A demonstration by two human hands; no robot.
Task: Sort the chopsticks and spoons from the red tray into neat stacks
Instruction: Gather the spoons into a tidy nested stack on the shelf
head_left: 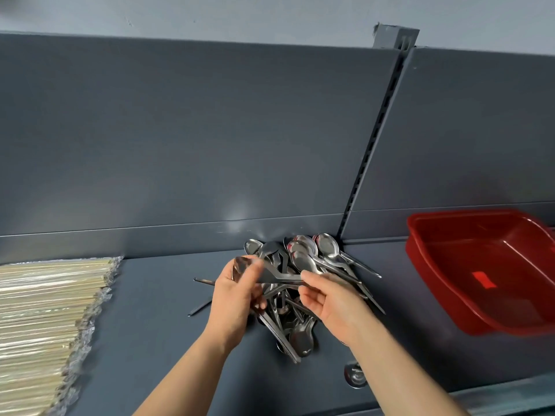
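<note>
A loose heap of metal spoons (303,256) lies on the dark grey shelf (156,310), against the back panel. Over the heap, my left hand (232,298) grips the bowl end of a few nested spoons (270,273). My right hand (327,298) pinches the handle end of those same spoons with thumb and fingertips. Wrapped chopsticks (45,319) form a wide layered stack at the left edge of the shelf. The red tray (450,283) sits tilted at the right, with nothing visible inside but a label.
An upright slotted rail (372,145) divides the grey back panels behind the spoons. A small round metal fitting (356,376) sits near the shelf's front edge. Bare shelf lies between the chopsticks and the spoons.
</note>
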